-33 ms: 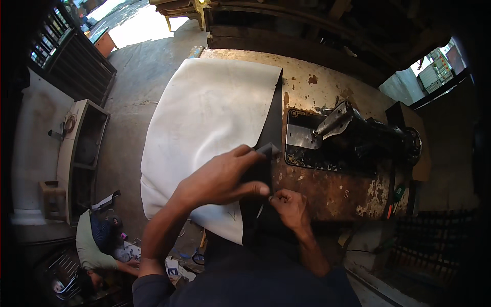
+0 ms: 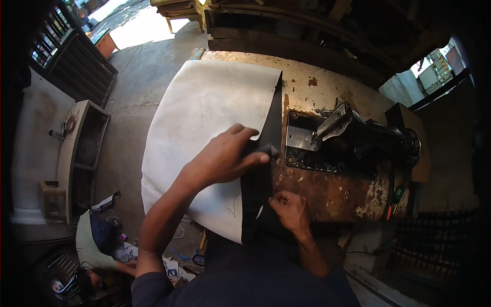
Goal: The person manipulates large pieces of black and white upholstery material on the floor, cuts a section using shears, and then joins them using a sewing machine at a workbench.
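Note:
A large white sheet, soft like upholstery material, is spread over the left part of the worktable. Dark material shows along its right edge, with a small grey corner turned up beside my left thumb. Over that edge is my left hand, its thumb and forefinger apart, the forefinger beside the white border. My right hand is closed in a pinch at the table's near edge, beside the dark material; whatever is between its fingertips is too small to make out. A black sewing machine stands to the right, its metal plate facing the sheet.
The worn wooden tabletop has peeling patches. A green-handled tool lies at its right end. At lower left, another person works low down among papers. An open cabinet stands by the left wall.
My left hand has moved away from my right hand, farther up the sheet's edge, and its thumb and forefinger have spread. My right hand stays pinched in nearly the same place.

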Motion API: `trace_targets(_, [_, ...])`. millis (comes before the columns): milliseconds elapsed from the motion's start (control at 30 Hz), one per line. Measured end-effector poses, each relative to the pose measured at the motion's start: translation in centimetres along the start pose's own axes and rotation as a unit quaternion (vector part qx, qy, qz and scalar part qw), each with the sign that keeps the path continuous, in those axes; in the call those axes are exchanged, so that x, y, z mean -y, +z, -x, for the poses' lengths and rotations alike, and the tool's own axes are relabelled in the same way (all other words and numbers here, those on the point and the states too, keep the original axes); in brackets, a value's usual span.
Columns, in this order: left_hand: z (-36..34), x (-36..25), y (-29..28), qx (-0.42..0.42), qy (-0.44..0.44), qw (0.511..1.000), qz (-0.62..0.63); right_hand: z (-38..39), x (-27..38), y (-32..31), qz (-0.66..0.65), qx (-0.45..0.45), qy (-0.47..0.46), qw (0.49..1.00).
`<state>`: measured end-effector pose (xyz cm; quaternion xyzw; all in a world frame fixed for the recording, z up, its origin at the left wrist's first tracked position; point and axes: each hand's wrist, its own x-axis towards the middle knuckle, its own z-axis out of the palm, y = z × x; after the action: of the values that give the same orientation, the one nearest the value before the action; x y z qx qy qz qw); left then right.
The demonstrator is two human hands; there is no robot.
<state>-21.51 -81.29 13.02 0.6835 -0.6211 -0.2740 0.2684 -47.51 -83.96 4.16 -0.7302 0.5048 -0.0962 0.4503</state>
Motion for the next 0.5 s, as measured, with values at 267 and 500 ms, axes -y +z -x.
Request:
trace_targets(267, [-19.9, 18.7, -6.5, -0.181, -0.195, 0.921, -0.284, 1.9, 0.4, 0.0, -0.009, 0.004, 0.010, 1.000])
trace_targets(500, [-24.0, 23.1, -6.6, -0.236, -0.088, 0.936, -0.246, 3.2, 0.0, 0.6, -0.110, -0.006, 0.067, 0.992])
